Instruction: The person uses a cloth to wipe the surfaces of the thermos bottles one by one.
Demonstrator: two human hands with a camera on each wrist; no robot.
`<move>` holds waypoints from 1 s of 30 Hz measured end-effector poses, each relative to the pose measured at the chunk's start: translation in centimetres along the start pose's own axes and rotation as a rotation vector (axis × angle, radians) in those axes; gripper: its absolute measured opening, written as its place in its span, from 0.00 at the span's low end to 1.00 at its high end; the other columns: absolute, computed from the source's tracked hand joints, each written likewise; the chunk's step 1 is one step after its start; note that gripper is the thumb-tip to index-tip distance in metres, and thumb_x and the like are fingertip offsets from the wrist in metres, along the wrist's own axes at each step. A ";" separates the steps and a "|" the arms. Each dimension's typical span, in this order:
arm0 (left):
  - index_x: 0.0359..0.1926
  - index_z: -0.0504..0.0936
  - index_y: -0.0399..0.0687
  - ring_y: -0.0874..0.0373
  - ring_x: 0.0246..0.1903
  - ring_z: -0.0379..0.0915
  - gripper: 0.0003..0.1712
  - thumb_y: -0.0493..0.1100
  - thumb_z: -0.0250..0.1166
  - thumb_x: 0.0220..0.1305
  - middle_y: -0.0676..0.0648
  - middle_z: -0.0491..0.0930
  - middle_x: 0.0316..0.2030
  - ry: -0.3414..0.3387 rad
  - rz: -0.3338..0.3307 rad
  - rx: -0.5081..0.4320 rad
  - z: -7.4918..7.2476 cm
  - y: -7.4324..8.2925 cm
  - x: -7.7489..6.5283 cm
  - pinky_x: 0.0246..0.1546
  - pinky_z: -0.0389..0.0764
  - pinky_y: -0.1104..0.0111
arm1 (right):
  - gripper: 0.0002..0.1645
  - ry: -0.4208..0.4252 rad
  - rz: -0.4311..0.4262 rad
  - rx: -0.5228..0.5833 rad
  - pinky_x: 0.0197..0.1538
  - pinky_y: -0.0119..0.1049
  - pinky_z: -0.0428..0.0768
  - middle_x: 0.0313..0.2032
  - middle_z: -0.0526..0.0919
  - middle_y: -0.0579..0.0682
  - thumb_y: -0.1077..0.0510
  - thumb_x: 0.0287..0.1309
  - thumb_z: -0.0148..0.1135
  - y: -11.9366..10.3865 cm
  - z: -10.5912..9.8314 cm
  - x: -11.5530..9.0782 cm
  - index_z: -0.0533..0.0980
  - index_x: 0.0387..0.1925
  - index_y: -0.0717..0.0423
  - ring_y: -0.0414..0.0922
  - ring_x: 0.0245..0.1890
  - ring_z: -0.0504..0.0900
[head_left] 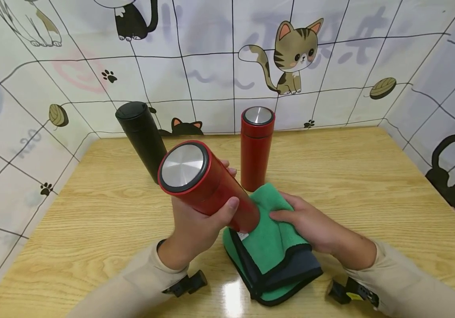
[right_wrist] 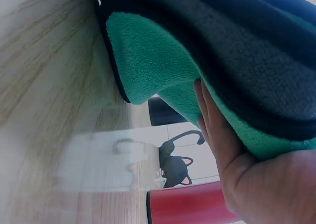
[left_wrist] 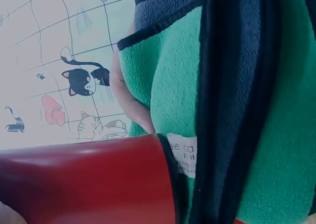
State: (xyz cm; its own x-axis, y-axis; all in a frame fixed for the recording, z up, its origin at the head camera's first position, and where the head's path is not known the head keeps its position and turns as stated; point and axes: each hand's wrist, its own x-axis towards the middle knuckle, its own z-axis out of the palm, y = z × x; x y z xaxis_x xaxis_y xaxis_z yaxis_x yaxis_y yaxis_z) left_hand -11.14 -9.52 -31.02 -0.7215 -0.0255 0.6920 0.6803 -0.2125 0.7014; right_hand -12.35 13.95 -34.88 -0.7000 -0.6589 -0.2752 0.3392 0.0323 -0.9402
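Observation:
My left hand [head_left: 195, 227] grips a red thermos bottle [head_left: 221, 190] round its body, thumb on the near side. The bottle tilts, its silver-topped lid up and to the left, its base against a green cloth [head_left: 275, 247]. That folded cloth has grey inner faces and black edging; a white label [left_wrist: 183, 155] shows beside the bottle's base in the left wrist view. With the thumb on top and the other fingers behind it, my right hand [head_left: 316, 225] holds the cloth. Fingers [right_wrist: 217, 130] lie along its underside in the right wrist view.
A second red thermos bottle [head_left: 256, 154] stands upright just behind the cloth. A black bottle [head_left: 142, 139] stands at the back left, partly hidden by the held bottle. The wooden table [head_left: 370, 176] meets cat-patterned wall sheets [head_left: 207, 88] at the back and sides.

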 end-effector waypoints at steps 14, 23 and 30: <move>0.61 0.65 0.39 0.48 0.47 0.82 0.40 0.51 0.74 0.56 0.38 0.79 0.47 0.052 0.050 0.048 -0.4 -0.2 0.5 0.51 0.85 0.56 | 0.33 -0.018 -0.002 -0.038 0.50 0.42 0.85 0.49 0.84 0.50 0.56 0.74 0.50 -0.2 -0.1 0.0 0.53 0.73 0.63 0.46 0.47 0.87; 0.66 0.59 0.43 0.49 0.57 0.73 0.43 0.35 0.71 0.52 0.44 0.73 0.57 0.074 -0.049 0.294 -3.1 -3.6 3.7 0.52 0.84 0.59 | 0.28 -0.015 0.066 -0.113 0.45 0.39 0.86 0.44 0.84 0.50 0.58 0.70 0.53 -0.3 -0.3 -0.4 0.64 0.66 0.69 0.44 0.41 0.87; 0.66 0.59 0.52 0.55 0.56 0.74 0.41 0.42 0.73 0.57 0.47 0.73 0.56 0.054 -0.234 0.364 -4.0 -7.8 5.5 0.52 0.83 0.56 | 0.25 -0.097 0.069 -0.177 0.45 0.38 0.86 0.47 0.84 0.52 0.57 0.70 0.54 -0.4 -0.1 -0.4 0.69 0.63 0.67 0.44 0.41 0.87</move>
State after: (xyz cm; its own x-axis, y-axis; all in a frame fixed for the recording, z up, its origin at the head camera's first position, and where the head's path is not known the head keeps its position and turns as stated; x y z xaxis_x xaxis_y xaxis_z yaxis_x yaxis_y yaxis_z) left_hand -20.90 -11.92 -33.40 -0.8606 -0.0709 0.5043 0.4920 0.1395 0.8593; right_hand -12.23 14.28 -34.37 -0.6122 -0.7197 -0.3274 0.2624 0.2056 -0.9428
